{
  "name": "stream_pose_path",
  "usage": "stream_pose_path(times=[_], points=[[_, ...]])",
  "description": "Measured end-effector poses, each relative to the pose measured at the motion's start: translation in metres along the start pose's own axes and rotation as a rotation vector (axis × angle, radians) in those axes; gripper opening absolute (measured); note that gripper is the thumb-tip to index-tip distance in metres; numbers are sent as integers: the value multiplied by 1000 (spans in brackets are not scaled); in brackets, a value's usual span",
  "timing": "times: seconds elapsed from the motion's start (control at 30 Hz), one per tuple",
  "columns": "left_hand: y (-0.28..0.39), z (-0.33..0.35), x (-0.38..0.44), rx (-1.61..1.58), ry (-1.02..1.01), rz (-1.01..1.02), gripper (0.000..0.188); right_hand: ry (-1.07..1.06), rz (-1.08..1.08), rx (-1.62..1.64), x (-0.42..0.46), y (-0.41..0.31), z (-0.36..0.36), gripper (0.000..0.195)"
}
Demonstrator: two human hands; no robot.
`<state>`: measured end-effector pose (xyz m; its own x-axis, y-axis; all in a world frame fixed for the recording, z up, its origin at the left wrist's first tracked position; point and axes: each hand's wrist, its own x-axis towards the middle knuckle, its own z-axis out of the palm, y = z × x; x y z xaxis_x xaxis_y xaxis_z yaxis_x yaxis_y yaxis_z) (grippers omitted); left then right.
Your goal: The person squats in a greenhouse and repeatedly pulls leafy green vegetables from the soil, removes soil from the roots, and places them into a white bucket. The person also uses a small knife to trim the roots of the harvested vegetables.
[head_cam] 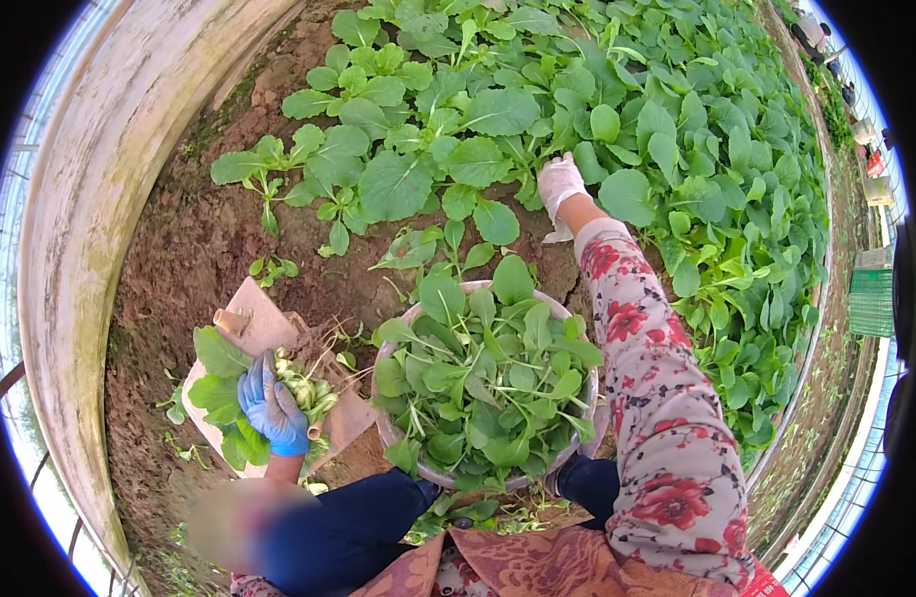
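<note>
My left hand (pixel 272 405), in a blue glove, lies over a bunch of leafy greens (pixel 303 393) with pale stems, roots pointing to the upper right. The bunch rests on a flat pinkish board (pixel 350 418) on the soil. My right hand (pixel 560 181), in a thin white glove, reaches in at the base of growing leafy plants (pixel 503 112); its fingertips are partly hidden by leaves, so what they hold does not show. Between my legs stands a round tub (pixel 384 430) heaped with loose green leaves (pixel 473 373).
A pale curved wall or border (pixel 77 224) runs along the left. Bare soil (pixel 174 276) lies beside it. Dense green plants (pixel 756 186) fill the right side. Green crates (pixel 871 302) stand at the far right edge.
</note>
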<state>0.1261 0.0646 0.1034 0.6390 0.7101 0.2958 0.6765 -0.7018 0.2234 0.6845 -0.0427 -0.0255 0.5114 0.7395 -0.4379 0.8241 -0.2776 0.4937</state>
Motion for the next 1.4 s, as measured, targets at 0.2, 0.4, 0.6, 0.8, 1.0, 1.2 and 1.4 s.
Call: stream_pose_path(times=[0.2,0.4,0.6,0.8,1.0,1.2,1.4], points=[[-1,0,1,-30,-21,-1,46,-71,80,176,-6,-3,-12,36],[-3,0,-1,-17,-11,7,45,-150,69,217,-23,-17,-17,24],[-4,0,5,-25,19,48,44,-216,71,211,-42,-31,-44,26],[-3,1,2,-8,87,45,39,373,-69,597,-97,3,-34,14],[-5,-2,-4,24,84,66,42,478,-297,699,-156,-3,-35,22],[10,-22,11,249,-44,130,43,596,-415,1069,-253,6,-115,18],[12,-42,30,276,-30,190,44,443,-256,1183,-366,2,-181,25]])
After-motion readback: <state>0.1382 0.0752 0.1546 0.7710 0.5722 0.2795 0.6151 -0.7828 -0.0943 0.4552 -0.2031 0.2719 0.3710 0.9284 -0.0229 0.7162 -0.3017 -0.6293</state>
